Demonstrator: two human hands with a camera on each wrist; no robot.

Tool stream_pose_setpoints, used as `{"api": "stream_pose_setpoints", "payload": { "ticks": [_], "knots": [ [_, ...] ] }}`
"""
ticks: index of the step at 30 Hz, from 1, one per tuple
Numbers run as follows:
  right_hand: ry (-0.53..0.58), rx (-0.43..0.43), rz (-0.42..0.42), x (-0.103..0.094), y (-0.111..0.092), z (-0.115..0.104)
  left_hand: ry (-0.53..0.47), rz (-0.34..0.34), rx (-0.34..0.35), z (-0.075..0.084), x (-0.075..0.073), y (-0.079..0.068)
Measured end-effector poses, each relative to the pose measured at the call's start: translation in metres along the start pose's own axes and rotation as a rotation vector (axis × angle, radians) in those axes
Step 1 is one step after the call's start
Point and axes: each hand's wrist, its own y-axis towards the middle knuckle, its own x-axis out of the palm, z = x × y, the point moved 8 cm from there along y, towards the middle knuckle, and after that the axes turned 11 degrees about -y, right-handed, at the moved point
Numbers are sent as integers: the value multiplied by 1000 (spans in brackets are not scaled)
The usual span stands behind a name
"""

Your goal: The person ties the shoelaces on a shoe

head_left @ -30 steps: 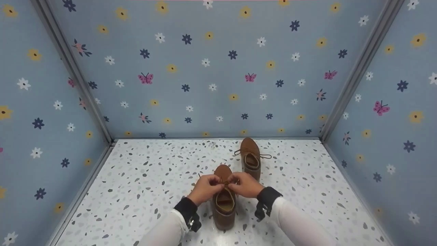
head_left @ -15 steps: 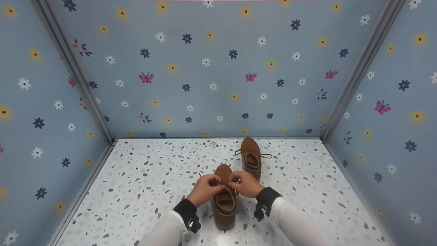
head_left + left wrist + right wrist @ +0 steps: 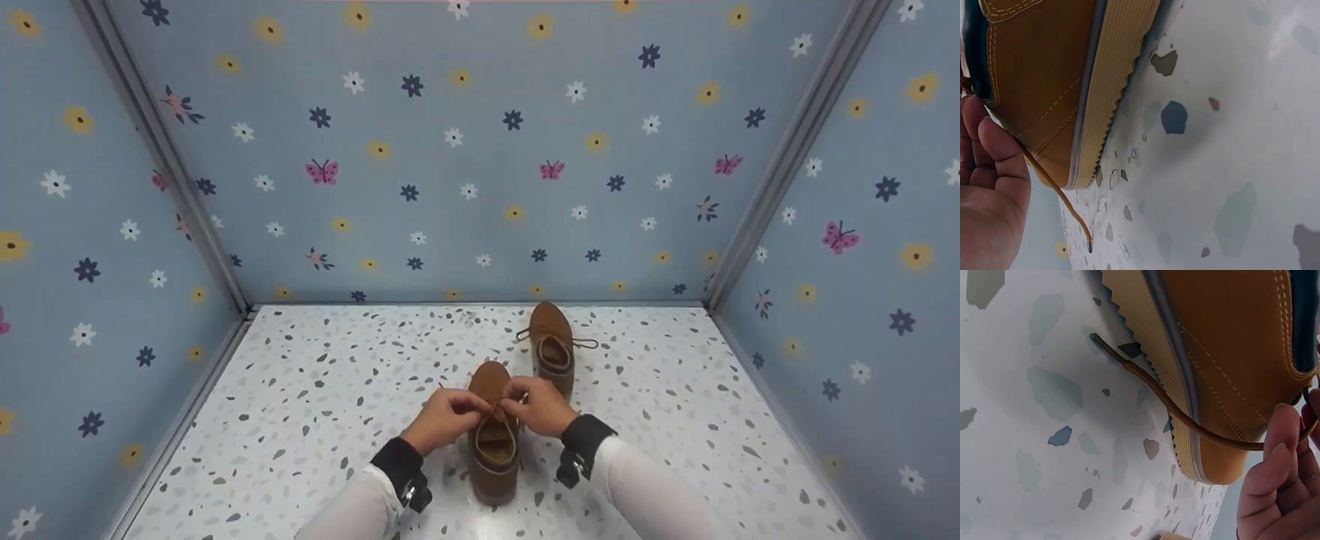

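Note:
A brown lace-up shoe [image 3: 493, 484] stands on the speckled floor, its toe pointing away from me. Both hands meet over its lacing. My right hand [image 3: 541, 405] pinches a brown shoelace [image 3: 1185, 417] between thumb and fingers, and a long end of it hangs out past the sole in the right wrist view. At the other side my left hand [image 3: 441, 420] has thumb and index fingertips together at the knot area, pinching the lace there. In the left wrist view a lace end [image 3: 1069, 207] trails down behind the thumb. The fingers partly hide the lacing.
A second brown shoe [image 3: 547, 319] stands farther forward and to the right, its lace loops spread to both sides. Blue flower-patterned panels [image 3: 480, 225] enclose the white speckled floor [image 3: 337, 375] at the back, left and right.
My left hand has shifted slightly left and toward me, its index finger straighter and more of the lacing showing. The right hand and both shoes have stayed nearly where they were.

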Motion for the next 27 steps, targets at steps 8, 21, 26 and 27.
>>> {"api": "stream_pose_setpoints", "payload": {
  "ticks": [8,21,26,27],
  "knots": [
    [21,21,-3,2,0,1,6,-5,20,1,-3,1],
    [29,16,-4,3,-2,3,-57,114,-97,-10,-22,7],
    [36,18,-10,4,-2,3,-36,115,-164,-14,-21,13],
    [33,15,-9,4,-1,3,-28,108,-174,-14,-20,15]
  ]
}}
